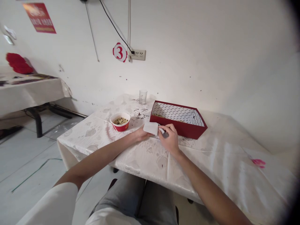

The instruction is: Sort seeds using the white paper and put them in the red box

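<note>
Shirt (pixel 110 217), right hand (pixel 171 139) ("3" sign (pixel 120 52))

Soft, moderate light leaves pale glare streaks on the tablecloth (pixel 145 154), while blurred darkness rims the right edge.

there it is, the cloth-covered table (pixel 142 157): a red-and-white bowl (pixel 120 127) is set at the left, a clear glass tumbler (pixel 142 97) is stood farther back, dark bits (pixel 141 114) are strewn between, and an open dark red box (pixel 188 132) is placed to the right.

"3" on wall sign (pixel 119 52), poster (pixel 39 18) seemingly illegible
</note>
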`<state>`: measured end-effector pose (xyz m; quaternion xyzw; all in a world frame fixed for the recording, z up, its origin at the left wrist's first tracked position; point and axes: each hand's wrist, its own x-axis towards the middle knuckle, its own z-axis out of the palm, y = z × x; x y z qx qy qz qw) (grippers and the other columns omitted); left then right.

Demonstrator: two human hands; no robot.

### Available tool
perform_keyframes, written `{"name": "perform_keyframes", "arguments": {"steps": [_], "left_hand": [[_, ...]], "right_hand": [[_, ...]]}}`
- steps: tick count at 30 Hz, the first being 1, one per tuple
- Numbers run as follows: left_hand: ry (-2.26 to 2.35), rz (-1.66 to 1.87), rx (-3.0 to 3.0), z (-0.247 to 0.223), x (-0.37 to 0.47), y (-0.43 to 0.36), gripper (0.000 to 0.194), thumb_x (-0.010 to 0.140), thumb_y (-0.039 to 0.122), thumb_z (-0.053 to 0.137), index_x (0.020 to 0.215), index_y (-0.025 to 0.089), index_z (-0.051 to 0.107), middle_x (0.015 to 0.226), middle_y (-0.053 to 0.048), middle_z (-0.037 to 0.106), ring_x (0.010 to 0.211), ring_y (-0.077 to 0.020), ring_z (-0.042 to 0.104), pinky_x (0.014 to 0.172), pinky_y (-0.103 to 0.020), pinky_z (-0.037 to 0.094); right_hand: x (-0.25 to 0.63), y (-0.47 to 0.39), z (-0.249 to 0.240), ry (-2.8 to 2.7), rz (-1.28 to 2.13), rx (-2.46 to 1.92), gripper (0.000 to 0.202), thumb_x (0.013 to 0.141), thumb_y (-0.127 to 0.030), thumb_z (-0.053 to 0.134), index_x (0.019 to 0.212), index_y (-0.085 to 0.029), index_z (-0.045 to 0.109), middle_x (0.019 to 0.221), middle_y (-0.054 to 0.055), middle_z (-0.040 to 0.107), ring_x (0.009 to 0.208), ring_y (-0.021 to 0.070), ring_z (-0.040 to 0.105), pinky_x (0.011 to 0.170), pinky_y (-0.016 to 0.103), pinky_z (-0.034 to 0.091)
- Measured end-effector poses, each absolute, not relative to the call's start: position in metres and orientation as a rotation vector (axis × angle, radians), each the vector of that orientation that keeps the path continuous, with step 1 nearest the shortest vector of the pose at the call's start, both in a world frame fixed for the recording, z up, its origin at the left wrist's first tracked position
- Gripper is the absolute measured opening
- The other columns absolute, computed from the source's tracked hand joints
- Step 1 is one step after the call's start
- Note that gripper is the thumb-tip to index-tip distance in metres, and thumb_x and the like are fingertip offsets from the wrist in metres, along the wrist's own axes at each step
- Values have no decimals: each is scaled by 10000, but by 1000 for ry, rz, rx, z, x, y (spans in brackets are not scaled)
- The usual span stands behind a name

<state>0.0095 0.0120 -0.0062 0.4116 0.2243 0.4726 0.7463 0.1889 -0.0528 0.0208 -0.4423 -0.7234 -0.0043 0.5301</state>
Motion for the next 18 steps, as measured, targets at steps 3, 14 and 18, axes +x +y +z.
{"name": "perform_keyframes", "arguments": {"steps": [3, 14, 18], "left_hand": [[484, 1032, 912, -5, 11, 11, 408, 662, 264, 909, 1018, 145, 751, 999, -117, 777, 918, -205, 706, 886, -336, 533], [519, 918, 984, 5, 10, 2, 401, 699, 320, 893, 1023, 136, 746, 967, -130, 771, 844, -206, 708, 876, -389, 560], [513, 895, 996, 10, 9, -1, 371, 697, 308, 884, 991, 132, 741, 917, -127, 771, 815, -208, 705, 874, -397, 563]], "right_hand": [[189, -52, 21, -1718, -38, -1068, 163, 912, -254, 673, 1043, -238, 769, 962, 49, 610, 886, 210, 615, 806, 370, 503], [192, -51, 21, -1720, -69, -1043, 151, 939, -261, 644, 1018, -230, 769, 945, 52, 590, 867, 206, 593, 801, 376, 500], [193, -50, 21, -1719, -81, -1053, 151, 951, -277, 643, 1015, -230, 772, 940, 51, 595, 866, 205, 592, 805, 376, 498]]}}
